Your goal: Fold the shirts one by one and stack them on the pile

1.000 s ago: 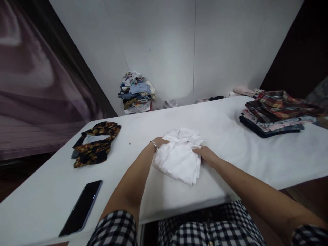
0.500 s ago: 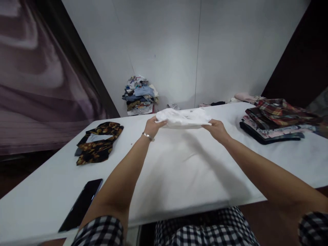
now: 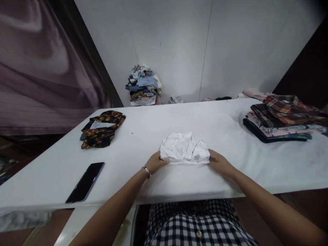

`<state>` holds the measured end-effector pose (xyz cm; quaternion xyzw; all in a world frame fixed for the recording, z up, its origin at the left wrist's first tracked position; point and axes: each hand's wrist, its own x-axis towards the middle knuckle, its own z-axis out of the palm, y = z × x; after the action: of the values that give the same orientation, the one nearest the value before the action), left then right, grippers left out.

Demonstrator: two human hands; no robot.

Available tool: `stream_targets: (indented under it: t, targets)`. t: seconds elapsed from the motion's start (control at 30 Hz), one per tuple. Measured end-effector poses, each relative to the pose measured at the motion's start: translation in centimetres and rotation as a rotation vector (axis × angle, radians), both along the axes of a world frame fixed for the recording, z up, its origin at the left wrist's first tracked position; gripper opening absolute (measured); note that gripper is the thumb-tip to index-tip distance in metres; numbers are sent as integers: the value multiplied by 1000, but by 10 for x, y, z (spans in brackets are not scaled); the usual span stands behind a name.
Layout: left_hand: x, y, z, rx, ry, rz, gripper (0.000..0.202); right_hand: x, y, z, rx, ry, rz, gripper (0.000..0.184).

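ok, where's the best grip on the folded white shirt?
Take the shirt by its two short ends, coming in from left and right, low at the table. It lies flat as a wide, layered bundle, so side grips pinch all layers together. The left hand and right hand touch it there.

Soft, even indoor light falls from above, leaving the white surface [image 3: 230, 164] bright and nearly washed out, with only a faint shadow under the folded white garment [image 3: 185, 149]. The corners darken, the wide lens bends the edges, and the left side looks smeared.
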<state>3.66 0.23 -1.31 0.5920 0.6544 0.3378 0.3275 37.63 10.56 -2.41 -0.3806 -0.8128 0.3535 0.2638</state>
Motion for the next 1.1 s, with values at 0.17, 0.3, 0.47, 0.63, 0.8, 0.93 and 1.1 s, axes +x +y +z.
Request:
stream_targets:
  t: [0.17, 0.3, 0.47, 0.63, 0.8, 0.93, 1.1]
  targets:
    - [-14, 21, 12, -171, -99, 306, 53, -8, 24, 15, -418, 149, -351, 60]
    - [-4, 41, 10, -191, 95, 414, 31, -34, 41, 13, -436, 93, -342, 53]
    - [11, 35, -1, -154, 237, 429, 15, -38, 40, -3, -185, 50, -279, 37]
    - [5, 26, 1, -243, 343, 374, 19, -23, 35, -11, -113, -202, -308, 40]
    - [-4, 59, 14, -178, 317, 441, 41, -36, 58, 3, 51, -191, -339, 45]
    - [2, 99, 17, -178, 297, 445, 33, -66, 83, 10, -99, -116, -294, 48]
    - [11, 120, 20, -114, 228, 455, 19, -84, 94, 11, -191, -37, -324, 48]
